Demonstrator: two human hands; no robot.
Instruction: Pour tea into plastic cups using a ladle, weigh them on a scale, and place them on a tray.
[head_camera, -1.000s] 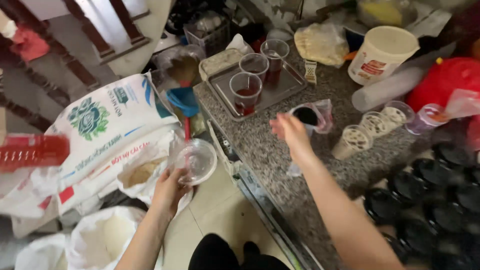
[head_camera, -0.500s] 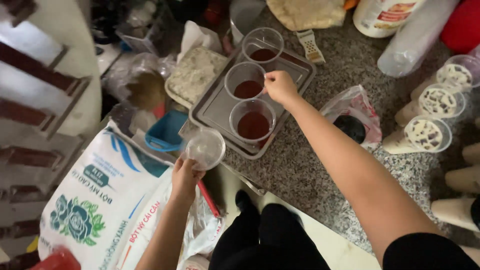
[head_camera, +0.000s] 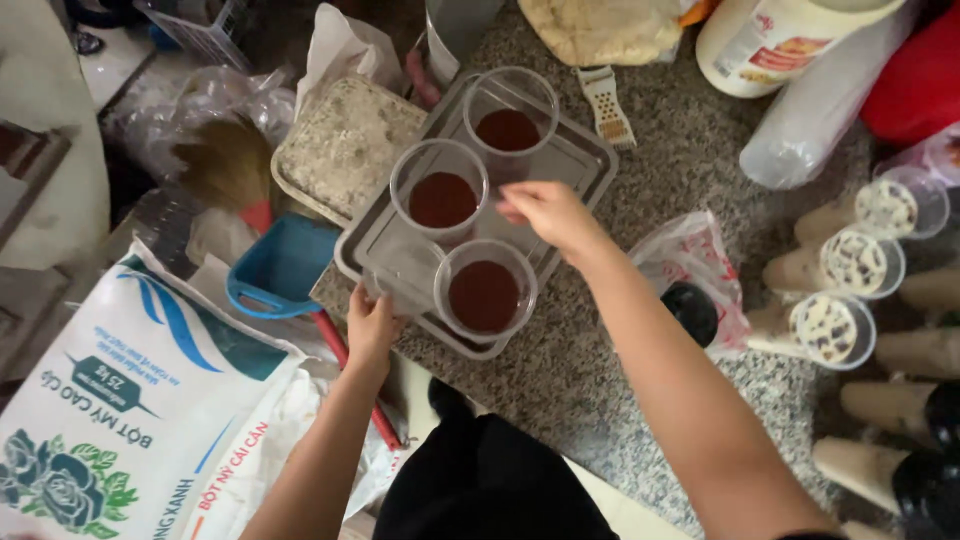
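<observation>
Hands work at a grey metal tray (head_camera: 580, 160) on the speckled stone desk (head_camera: 620, 350): the left hand (head_camera: 372, 325) grips an empty clear plastic cup (head_camera: 405, 275) at the tray's near corner. The right hand (head_camera: 550, 215) hovers with loosely curled, empty fingers over three clear cups of dark red liquid (head_camera: 484, 293).

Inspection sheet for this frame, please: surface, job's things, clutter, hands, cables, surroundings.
Surface: speckled stone counter.
Job's things: grey tray holding three clear cups of dark red-brown fill; an empty clear cup at its near-left corner.
Clutter: white tub, bags, lidded cups at right.
Hands: left hand on the empty cup; right hand over the tray, holding nothing visible.
Cables: nothing seen.
Surroundings: flour sack, blue dustpan, broom on floor.
</observation>
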